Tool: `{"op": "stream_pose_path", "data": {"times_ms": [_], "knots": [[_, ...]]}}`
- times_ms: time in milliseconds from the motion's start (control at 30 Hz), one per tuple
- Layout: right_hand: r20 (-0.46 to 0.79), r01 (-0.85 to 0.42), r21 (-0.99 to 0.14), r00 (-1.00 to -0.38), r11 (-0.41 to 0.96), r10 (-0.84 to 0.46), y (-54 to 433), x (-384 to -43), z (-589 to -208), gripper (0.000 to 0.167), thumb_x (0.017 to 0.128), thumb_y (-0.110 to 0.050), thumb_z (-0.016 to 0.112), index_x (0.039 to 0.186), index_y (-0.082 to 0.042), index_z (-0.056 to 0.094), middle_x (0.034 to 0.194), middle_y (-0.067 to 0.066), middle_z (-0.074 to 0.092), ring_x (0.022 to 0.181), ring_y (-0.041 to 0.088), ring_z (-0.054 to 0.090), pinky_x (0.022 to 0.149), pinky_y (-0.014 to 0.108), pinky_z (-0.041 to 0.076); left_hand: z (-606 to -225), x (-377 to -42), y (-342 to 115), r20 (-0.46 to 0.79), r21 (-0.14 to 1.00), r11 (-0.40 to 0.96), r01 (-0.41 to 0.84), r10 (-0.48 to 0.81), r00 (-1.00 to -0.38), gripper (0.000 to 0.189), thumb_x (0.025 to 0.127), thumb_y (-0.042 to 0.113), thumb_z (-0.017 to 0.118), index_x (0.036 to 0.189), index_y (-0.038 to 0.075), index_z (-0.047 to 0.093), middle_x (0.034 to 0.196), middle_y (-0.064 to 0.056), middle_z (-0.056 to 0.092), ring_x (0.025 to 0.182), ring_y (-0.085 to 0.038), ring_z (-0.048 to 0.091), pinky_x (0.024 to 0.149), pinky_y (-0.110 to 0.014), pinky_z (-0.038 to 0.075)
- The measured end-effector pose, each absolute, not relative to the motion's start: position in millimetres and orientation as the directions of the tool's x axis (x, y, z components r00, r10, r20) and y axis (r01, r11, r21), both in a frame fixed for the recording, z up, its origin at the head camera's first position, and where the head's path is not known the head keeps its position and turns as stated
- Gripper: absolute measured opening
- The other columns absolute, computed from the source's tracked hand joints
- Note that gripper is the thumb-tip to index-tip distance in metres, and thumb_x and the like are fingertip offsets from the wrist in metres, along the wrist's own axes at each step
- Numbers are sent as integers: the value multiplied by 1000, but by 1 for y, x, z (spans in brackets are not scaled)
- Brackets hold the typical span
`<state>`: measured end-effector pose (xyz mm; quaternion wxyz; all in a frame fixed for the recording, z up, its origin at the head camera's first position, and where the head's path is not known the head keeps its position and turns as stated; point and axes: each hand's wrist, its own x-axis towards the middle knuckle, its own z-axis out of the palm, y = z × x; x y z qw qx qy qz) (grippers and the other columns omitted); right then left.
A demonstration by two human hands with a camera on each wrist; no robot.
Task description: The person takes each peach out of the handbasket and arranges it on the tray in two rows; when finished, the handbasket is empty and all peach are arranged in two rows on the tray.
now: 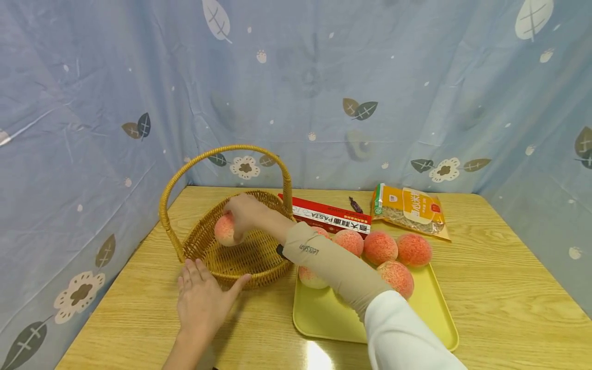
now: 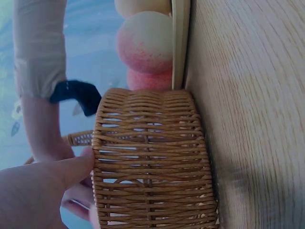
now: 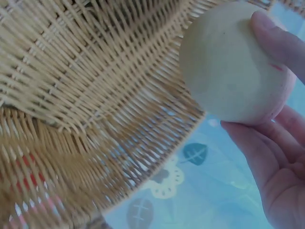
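Observation:
A peach [image 1: 225, 230], pinkish on one side and pale on the other, is gripped by my right hand [image 1: 250, 216] over the inside of a wicker basket [image 1: 250, 257]. In the right wrist view, thumb and fingers lie round the peach [image 3: 233, 62], with the woven wall behind it. My left hand [image 1: 203, 298] touches the basket's near rim with its fingers extended and thumb spread. The left wrist view shows that thumb at the rim of the basket [image 2: 152, 157]. The basket's tall handle [image 1: 226, 148] arches over the right hand.
Right of the basket, several peaches [image 1: 380, 247] sit on a yellow-green tray [image 1: 324, 321], partly hidden by the right sleeve. Behind it lie a red pasta box [image 1: 330, 213], a small dark wrapped item [image 1: 355, 205] and an orange grain bag [image 1: 410, 209]. A patterned curtain [image 1: 300, 92] borders the table.

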<state>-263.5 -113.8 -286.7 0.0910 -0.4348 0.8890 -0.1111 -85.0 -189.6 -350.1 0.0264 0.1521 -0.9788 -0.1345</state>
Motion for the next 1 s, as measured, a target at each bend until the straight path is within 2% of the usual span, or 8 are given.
{"op": "stream_pose_path", "data": {"times_ms": [167,400,533,667,833,1000], "knots": [[-48,-774,-338,-554,535,-831,-91,-253,-278,64,64,-23,91,123,-10,68,111,0,69,100,14,61,78,20,50,-350,-86,-190,3,277,917,-287,-300,-954,123,85,79,40,138,-28,14,144,-49,9,135,-60,12,112,-63,12],[14,-785,-415,-511,460,-860,-54,-234,-275,66,62,-21,93,122,-10,69,110,0,72,98,13,64,79,19,50,-350,-87,-190,21,275,922,-273,-290,-957,122,85,78,42,138,-29,15,143,-49,10,135,-60,13,112,-62,13],[29,-726,-514,-548,458,-836,-32,-226,-275,65,61,-19,94,121,-11,69,110,0,72,99,12,65,79,19,51,-350,-88,-191,15,272,925,-266,-281,-960,122,85,78,41,138,-28,14,143,-49,9,135,-60,12,112,-62,13],[25,-642,-593,-618,486,-786,-9,-222,-277,65,60,-18,95,120,-15,70,109,-1,72,97,11,65,79,22,52,-351,-88,-191,26,269,927,-260,-277,-960,122,85,79,40,137,-29,15,143,-49,9,135,-60,12,112,-61,12],[36,-590,-640,-663,493,-747,19,-220,-281,63,61,-18,93,120,-15,70,108,-3,71,95,10,64,78,24,53,-349,-88,-192,25,271,928,-257,-274,-961,119,87,75,42,137,-29,14,143,-49,8,135,-60,11,112,-61,11],[59,-559,-675,-691,481,-721,40,-217,-280,63,60,-18,93,119,-14,71,111,-2,71,101,13,66,82,28,54,-349,-89,-194,32,285,923,-258,-278,-960,117,88,72,46,137,-29,13,143,-49,7,135,-61,11,112,-61,12]]}}
